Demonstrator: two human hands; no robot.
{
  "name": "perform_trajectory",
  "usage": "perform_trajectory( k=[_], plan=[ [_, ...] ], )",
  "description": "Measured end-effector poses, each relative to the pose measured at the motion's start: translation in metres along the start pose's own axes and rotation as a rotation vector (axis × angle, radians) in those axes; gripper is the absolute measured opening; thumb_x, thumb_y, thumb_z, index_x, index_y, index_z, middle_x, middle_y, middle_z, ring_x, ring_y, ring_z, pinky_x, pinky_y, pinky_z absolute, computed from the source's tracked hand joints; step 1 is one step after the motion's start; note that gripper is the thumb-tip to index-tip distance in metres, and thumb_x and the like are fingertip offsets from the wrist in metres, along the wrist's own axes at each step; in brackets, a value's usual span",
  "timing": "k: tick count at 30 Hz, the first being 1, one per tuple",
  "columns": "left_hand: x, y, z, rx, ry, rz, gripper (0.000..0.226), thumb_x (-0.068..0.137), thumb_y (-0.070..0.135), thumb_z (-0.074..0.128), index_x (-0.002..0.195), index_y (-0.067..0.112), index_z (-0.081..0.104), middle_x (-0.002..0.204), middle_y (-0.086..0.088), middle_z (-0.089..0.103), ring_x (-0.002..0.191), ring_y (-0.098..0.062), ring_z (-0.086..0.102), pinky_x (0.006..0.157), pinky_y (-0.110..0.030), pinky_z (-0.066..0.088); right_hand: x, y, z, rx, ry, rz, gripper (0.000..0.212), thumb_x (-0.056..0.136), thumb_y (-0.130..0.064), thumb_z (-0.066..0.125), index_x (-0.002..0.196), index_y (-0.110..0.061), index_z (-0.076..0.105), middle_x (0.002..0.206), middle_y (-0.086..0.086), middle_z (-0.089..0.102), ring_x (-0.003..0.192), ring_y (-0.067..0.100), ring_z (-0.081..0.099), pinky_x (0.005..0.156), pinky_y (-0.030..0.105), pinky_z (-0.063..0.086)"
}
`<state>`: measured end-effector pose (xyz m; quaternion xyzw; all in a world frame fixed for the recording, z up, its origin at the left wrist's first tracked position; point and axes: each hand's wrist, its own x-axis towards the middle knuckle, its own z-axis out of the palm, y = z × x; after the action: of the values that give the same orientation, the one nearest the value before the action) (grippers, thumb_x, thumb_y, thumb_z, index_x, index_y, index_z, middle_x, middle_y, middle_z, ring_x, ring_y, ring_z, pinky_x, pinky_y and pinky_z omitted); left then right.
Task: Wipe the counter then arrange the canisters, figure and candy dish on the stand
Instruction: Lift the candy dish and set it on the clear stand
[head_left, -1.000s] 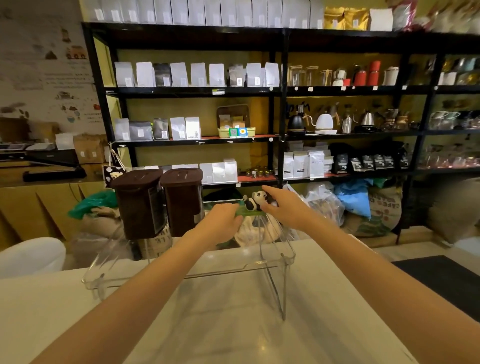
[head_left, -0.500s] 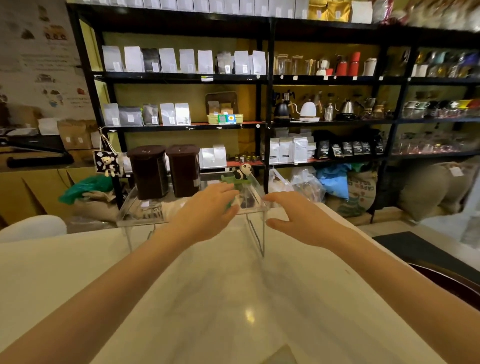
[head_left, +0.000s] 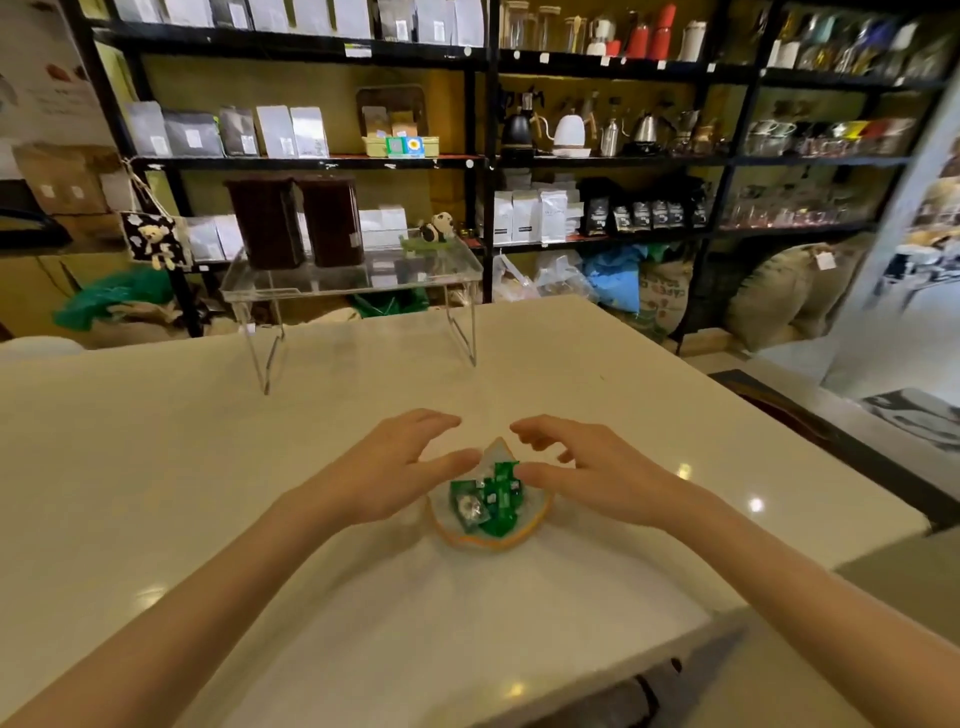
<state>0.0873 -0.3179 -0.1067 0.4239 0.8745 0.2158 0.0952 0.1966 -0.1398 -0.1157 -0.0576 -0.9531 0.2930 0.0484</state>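
Candy dish (head_left: 491, 512) | on counter (head_left: 156, 467) between both hands | fingers (head_left: 436, 421) spread, not gripping

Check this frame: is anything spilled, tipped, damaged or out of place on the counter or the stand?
Nothing stands out. Both brown canisters stand upright on the clear stand, with the panda figure at its right end. The candy dish is still on the counter, sweets inside, none spilled. The left hand and right hand flank it, open.
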Motion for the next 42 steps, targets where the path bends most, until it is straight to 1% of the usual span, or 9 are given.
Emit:
perform_trajectory(
  k=[4, 8, 11, 13, 16, 22, 26, 38, 42],
  plan=[
    [-0.021, -0.006, 0.012, -0.123, 0.09, -0.03, 0.044, 0.09, 0.038, 0.047, 0.129, 0.016, 0.051, 0.128, -0.002, 0.057, 0.11, -0.013, 0.053, 0.093, -0.024, 0.041, -0.017, 0.001, 0.007, 0.092, 0.03, 0.045, 0.046, 0.087, -0.036, 0.054, 0.13, -0.021, 0.048, 0.121, -0.004, 0.058, 0.101, 0.011, 0.055, 0.076, 0.017, 0.042],
    [-0.027, -0.011, 0.017, -0.285, 0.177, -0.085, 0.03, 0.089, 0.02, 0.054, 0.116, 0.009, 0.063, 0.105, -0.009, 0.07, 0.082, -0.015, 0.064, 0.068, -0.017, 0.053, -0.022, 0.002, 0.011, 0.179, 0.039, 0.107, 0.04, 0.087, -0.03, 0.057, 0.124, -0.015, 0.054, 0.104, -0.003, 0.062, 0.087, 0.012, 0.06, 0.073, 0.022, 0.047],
    [-0.023, -0.014, 0.021, -0.398, 0.191, -0.152, 0.027, 0.087, 0.012, 0.057, 0.113, 0.006, 0.064, 0.091, -0.011, 0.071, 0.071, -0.019, 0.069, 0.053, -0.014, 0.055, -0.024, 0.003, 0.016, 0.417, 0.004, 0.171, 0.035, 0.087, -0.02, 0.059, 0.119, -0.005, 0.057, 0.082, 0.007, 0.069, 0.065, 0.015, 0.065, 0.064, 0.028, 0.054],
    [-0.022, -0.015, 0.023, -0.5, 0.167, -0.211, 0.026, 0.086, 0.007, 0.057, 0.112, 0.005, 0.063, 0.079, -0.01, 0.07, 0.054, -0.011, 0.068, 0.045, -0.017, 0.054, -0.025, 0.002, 0.018, 0.599, -0.016, 0.233, 0.035, 0.087, -0.014, 0.059, 0.118, 0.0, 0.054, 0.077, 0.014, 0.069, 0.061, 0.018, 0.068, 0.061, 0.026, 0.057],
    [-0.02, -0.014, 0.023, -0.68, 0.085, -0.273, 0.022, 0.087, 0.002, 0.055, 0.107, 0.0, 0.063, 0.074, -0.011, 0.069, 0.046, -0.01, 0.067, 0.046, -0.022, 0.058, -0.024, 0.0, 0.014, 0.769, -0.047, 0.301, 0.036, 0.084, -0.006, 0.061, 0.118, 0.006, 0.053, 0.077, 0.021, 0.068, 0.059, 0.018, 0.07, 0.061, 0.025, 0.059],
    [-0.015, -0.011, 0.014, -0.736, 0.044, -0.312, 0.017, 0.084, -0.004, 0.057, 0.099, 0.001, 0.064, 0.072, -0.014, 0.068, 0.042, -0.011, 0.067, 0.049, -0.022, 0.059, -0.017, -0.005, 0.006, 0.764, -0.062, 0.319, 0.032, 0.083, -0.002, 0.061, 0.113, 0.006, 0.056, 0.075, 0.019, 0.068, 0.054, 0.017, 0.07, 0.059, 0.024, 0.06],
    [-0.005, -0.01, -0.001, -0.743, 0.087, -0.304, 0.015, 0.083, -0.002, 0.059, 0.093, 0.006, 0.065, 0.07, -0.011, 0.069, 0.042, -0.01, 0.067, 0.047, -0.017, 0.057, -0.008, -0.009, -0.005, 0.749, -0.02, 0.3, 0.023, 0.081, -0.002, 0.063, 0.104, 0.001, 0.061, 0.072, 0.012, 0.071, 0.056, 0.017, 0.07, 0.06, 0.023, 0.06],
    [0.057, -0.01, -0.085, -0.758, 0.289, -0.185, 0.016, 0.079, 0.0, 0.065, 0.072, 0.014, 0.064, 0.062, -0.003, 0.069, 0.041, -0.01, 0.067, 0.044, -0.016, 0.056, 0.054, -0.036, -0.066, 0.757, 0.144, 0.151, 0.005, 0.077, -0.008, 0.069, 0.081, -0.009, 0.071, 0.083, 0.018, 0.076, 0.069, 0.022, 0.073, 0.063, 0.025, 0.061],
    [0.087, -0.015, -0.115, -0.75, 0.334, -0.143, 0.018, 0.078, -0.002, 0.066, 0.068, 0.012, 0.064, 0.044, 0.001, 0.069, 0.04, -0.011, 0.066, 0.042, -0.015, 0.054, 0.087, -0.042, -0.086, 0.767, 0.174, 0.112, 0.007, 0.077, -0.01, 0.069, 0.084, -0.008, 0.072, 0.08, 0.015, 0.077, 0.068, 0.021, 0.073, 0.065, 0.025, 0.061]
  ],
)
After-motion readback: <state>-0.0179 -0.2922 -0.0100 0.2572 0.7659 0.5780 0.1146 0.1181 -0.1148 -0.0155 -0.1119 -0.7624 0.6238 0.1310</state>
